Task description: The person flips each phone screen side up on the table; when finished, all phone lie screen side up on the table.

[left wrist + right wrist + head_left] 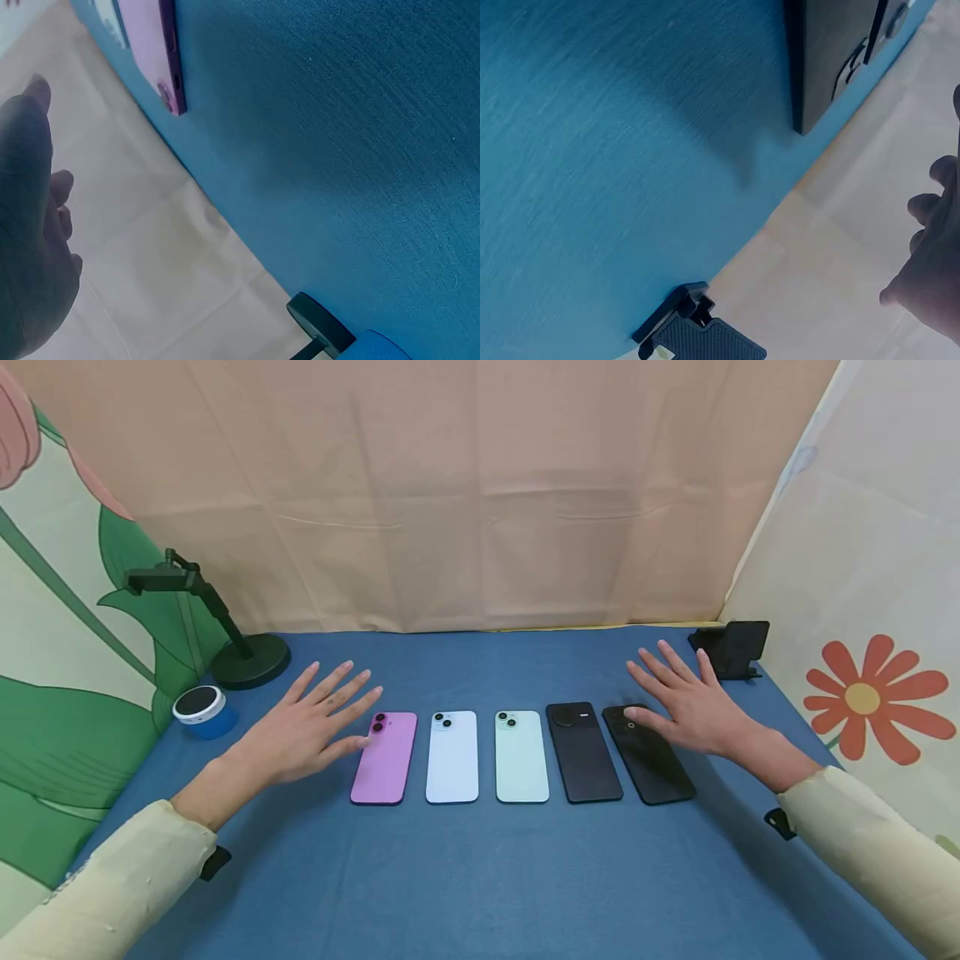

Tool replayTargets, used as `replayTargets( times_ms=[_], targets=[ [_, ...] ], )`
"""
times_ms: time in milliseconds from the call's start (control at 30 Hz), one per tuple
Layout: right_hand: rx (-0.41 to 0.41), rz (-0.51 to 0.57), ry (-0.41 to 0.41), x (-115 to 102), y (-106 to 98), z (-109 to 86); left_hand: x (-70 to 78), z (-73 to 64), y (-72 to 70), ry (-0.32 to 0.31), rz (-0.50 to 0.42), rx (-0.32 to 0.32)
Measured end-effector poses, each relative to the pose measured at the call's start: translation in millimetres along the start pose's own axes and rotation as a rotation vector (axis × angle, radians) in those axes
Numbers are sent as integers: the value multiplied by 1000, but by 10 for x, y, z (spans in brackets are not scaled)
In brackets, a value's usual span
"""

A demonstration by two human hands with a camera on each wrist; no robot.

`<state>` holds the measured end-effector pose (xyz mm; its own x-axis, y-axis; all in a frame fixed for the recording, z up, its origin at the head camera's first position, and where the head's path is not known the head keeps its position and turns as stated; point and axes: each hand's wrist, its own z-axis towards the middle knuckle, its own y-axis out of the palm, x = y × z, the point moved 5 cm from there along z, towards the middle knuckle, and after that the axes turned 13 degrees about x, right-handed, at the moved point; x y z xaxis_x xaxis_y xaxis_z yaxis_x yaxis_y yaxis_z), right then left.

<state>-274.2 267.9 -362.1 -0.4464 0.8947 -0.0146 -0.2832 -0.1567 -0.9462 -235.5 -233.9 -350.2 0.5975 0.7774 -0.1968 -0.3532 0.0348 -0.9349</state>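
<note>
Several phones lie in a row, backs up, on a blue cloth: a pink phone (384,760), a pale blue phone (453,764), a mint green phone (522,764), a dark grey phone (587,760) and a black phone (660,768). With fingers spread, my left hand (303,731) hovers left of the pink phone, its thumb tip overlapping that phone's edge in the head view. My right hand (690,706) is held over the black phone's upper right, fingers also spread, covering part of it. Neither hand holds anything. In the left wrist view the pink phone (154,49) appears apart from the hand.
A dark green folding stand (251,660) is at the back left, beside a blue and white round canister (204,710). At the back right is a black folding stand (733,647). A beige curtain (465,493) hangs behind the blue table (465,885).
</note>
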Motion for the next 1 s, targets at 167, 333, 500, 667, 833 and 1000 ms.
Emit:
replayTargets(
  times_ms=[167,333,500,667,833,1000],
  targets=[
    [16,161,24,-142,-18,79,-1,-7,2,-27,-26,-29],
    [-6,394,32,-505,-83,292,-48,-17,14,-193,-142,-93],
    [-96,548,28,-981,-36,632,-130,-61,3,-450,-377,-163],
    [-309,791,85,-1474,211,976,-87,-127,55,-564,-653,-314],
    [-533,1063,229,-1935,464,1205,10,-219,131,-645,-813,-438],
    [-613,1124,284,-2283,603,1352,63,-262,185,-659,-827,-447]
  ],
)
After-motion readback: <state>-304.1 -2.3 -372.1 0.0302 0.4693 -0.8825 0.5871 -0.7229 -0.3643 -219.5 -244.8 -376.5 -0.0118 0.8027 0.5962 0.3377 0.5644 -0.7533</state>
